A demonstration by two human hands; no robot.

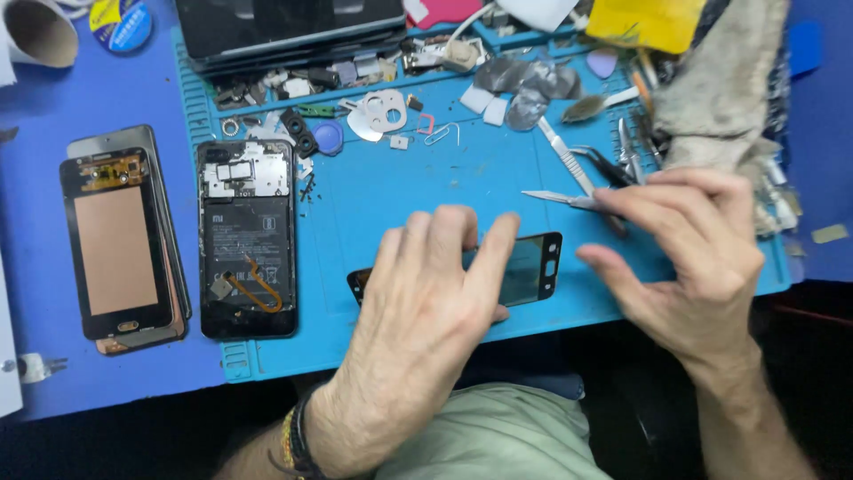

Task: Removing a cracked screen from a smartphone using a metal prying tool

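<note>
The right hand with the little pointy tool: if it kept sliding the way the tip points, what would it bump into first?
The right hand holds thin metal tweezers pointing left across the blue work mat. That stretch of mat looks bare, so the first thing would probably be the opened black phone with its battery showing, though height is hard to judge.

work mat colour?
Blue-teal silicone work mat, seen in the head view.

Bright even overhead light, soft shadows, saturated blue (slightly overdone), mild motion blur, dark bottom edge
</note>
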